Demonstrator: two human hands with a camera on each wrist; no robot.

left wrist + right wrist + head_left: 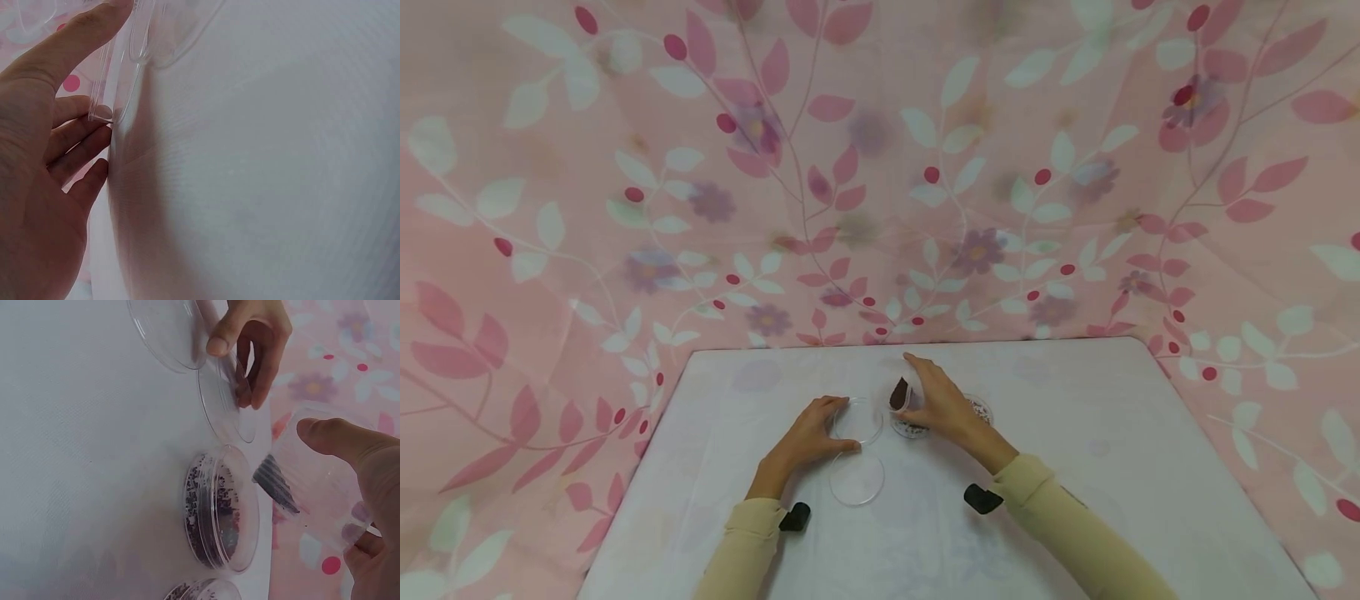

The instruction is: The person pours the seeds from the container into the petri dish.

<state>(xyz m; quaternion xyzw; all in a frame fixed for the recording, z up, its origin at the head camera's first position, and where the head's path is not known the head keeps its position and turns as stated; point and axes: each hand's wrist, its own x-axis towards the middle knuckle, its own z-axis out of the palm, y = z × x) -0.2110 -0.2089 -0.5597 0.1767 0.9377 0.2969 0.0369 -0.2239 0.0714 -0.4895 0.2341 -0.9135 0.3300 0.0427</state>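
My left hand holds a clear petri dish by its sides, thumb on the near side and fingers on the far side. My right hand grips a clear, ribbed plastic cup, tipped so its mouth points left toward that dish. Dark grains lie gathered near the cup's lip. Just in front of my left thumb is a round clear dish or lid. Beneath the right hand stands a petri dish with dark grains in it, partly covered by the hand in the head view.
Another petri dish with dark grains stands to the right, behind my right wrist. A white cloth covers the table. Pink floral fabric hangs along the back edge. Each wrist carries a black device.
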